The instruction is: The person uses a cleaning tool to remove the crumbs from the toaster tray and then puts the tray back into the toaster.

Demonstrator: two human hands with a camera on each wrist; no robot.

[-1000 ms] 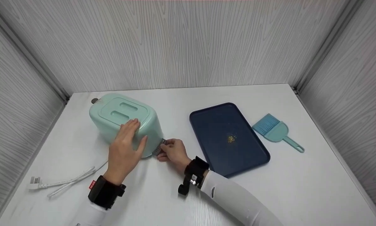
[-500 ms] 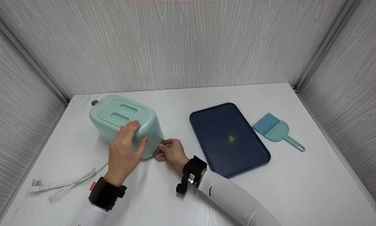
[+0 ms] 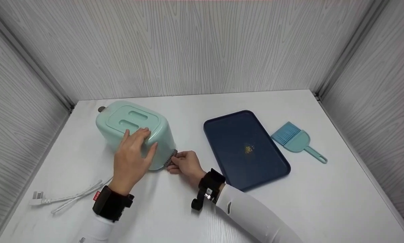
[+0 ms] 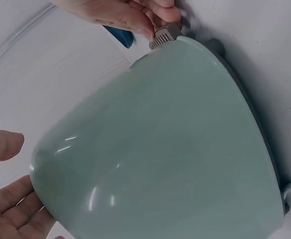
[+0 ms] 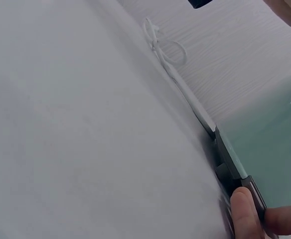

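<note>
A mint-green toaster (image 3: pixel 163 138) stands at the left of the white table, with two shallow recesses in its top. My left hand (image 3: pixel 131 158) rests on its near top corner, fingers mostly straight and spread; the left wrist view also shows these fingertips (image 4: pixel 23 209) against the toaster's shell. At the lower right end of the toaster, my right hand (image 3: pixel 186 165) pinches the grey ribbed end of a crumb tray (image 3: pixel 170 160) between thumb and fingers. Close up, the crumb tray (image 5: pixel 256 196) sits at the toaster's base; how deep it reaches inside is hidden.
Right of the toaster lies a dark blue serving tray (image 3: pixel 229 135) with a small heap of crumbs (image 3: pixel 248 149). Beyond it are a blue brush and dustpan (image 3: pixel 298 141). A white power cord (image 3: pixel 75 196) with its plug trails at the left. Wood-grain panels (image 3: pixel 195 47) enclose the table.
The crumb tray's end slid closer against the toaster, then stands out slightly again. My left hand shifted a little left and its index finger spread away. The toaster has stayed put.
</note>
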